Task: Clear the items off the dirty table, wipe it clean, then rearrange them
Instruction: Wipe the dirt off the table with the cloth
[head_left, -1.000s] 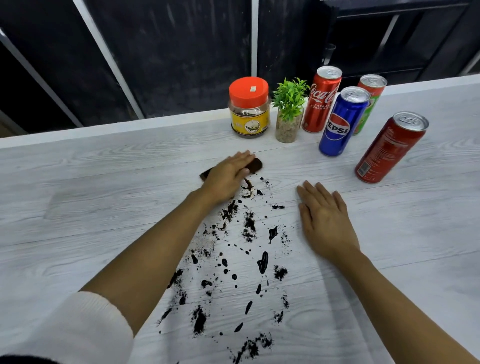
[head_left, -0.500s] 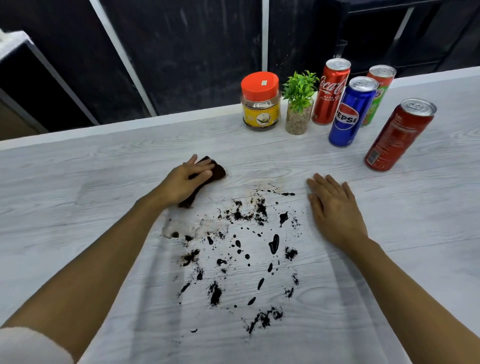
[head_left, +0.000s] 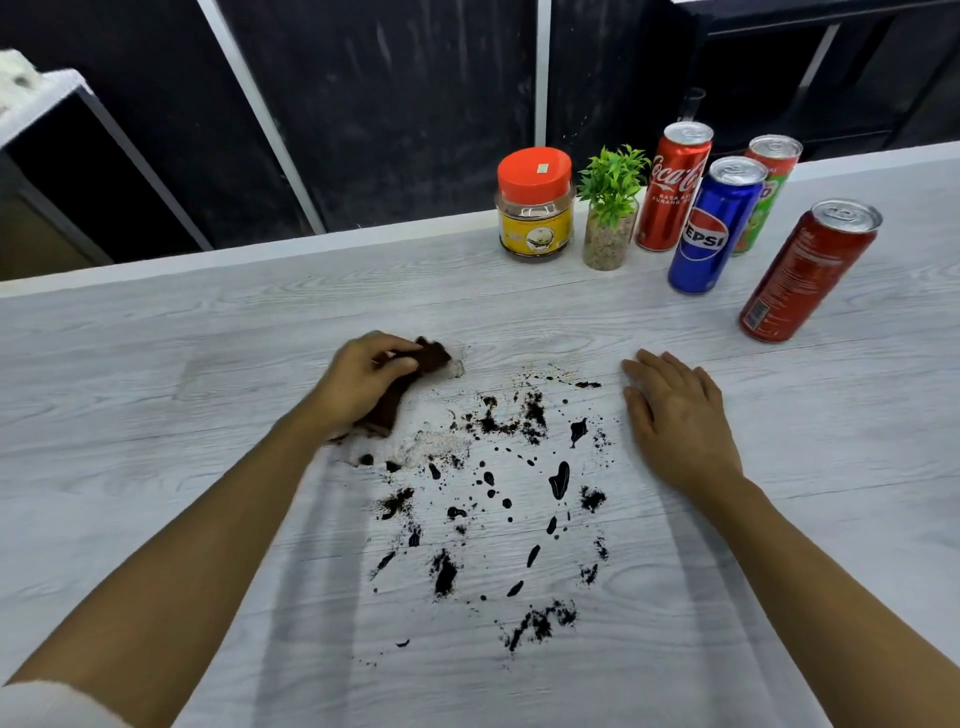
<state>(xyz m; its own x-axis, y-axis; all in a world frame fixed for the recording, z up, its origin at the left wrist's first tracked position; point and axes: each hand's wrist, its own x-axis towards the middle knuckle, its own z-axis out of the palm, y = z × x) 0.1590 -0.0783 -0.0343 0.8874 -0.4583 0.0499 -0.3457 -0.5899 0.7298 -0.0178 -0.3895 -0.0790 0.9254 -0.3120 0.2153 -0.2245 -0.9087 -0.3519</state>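
Wiping is under way: the left hand (head_left: 363, 382) grips a brown cloth (head_left: 410, 382) at the top-left edge of the dark stains (head_left: 498, 499); the right hand (head_left: 675, 421) rests open, flat on the table (head_left: 156, 415). Next, I'd guess, sweep through the stains. The cans (head_left: 717, 223) stand aside.

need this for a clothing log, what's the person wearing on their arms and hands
Both forearms are bare. The left hand and right hand wear no gloves, and no rings, watch or bracelets show. At the bottom left corner, a white sleeve covers the upper left arm; no sleeve is visible on the right arm.
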